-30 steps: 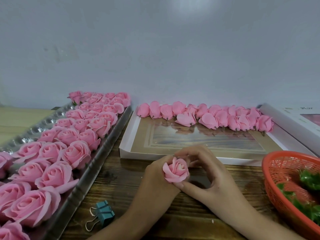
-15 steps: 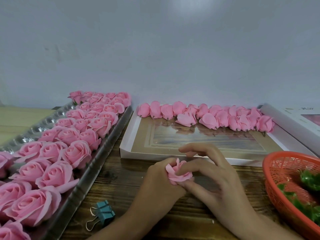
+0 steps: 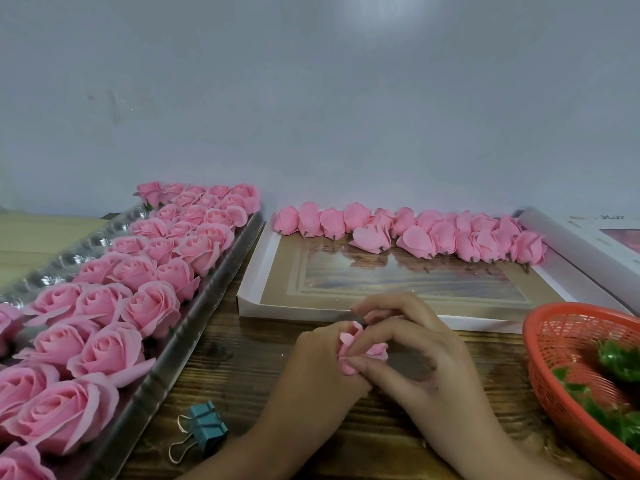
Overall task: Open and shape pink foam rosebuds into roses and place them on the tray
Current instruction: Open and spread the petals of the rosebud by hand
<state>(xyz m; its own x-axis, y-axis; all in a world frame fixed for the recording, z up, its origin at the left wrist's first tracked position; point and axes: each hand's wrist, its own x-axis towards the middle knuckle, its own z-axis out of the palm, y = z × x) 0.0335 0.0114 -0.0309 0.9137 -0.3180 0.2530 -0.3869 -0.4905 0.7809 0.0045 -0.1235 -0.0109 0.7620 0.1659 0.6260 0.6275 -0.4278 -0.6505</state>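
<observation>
A pink foam rose (image 3: 349, 353) sits low in the middle of the view, partly hidden between both hands. My left hand (image 3: 320, 367) grips it from the left and below. My right hand (image 3: 412, 348) pinches its petals with thumb and forefinger from the right. A silver tray (image 3: 194, 327) on the left holds several opened pink roses (image 3: 149, 306) in rows. Closed pink rosebuds (image 3: 415, 235) lie in a line along the far edge of a shallow white box (image 3: 256, 282).
An orange mesh basket (image 3: 554, 344) with green leaves stands at the right. A teal binder clip (image 3: 204, 427) lies on the wooden table near the tray's front. Another white box (image 3: 588, 237) leans at the far right. A grey wall rises behind.
The rose faced up and showed fully a second ago. My right fingers have since closed over it and press its petals, so most of it is covered.
</observation>
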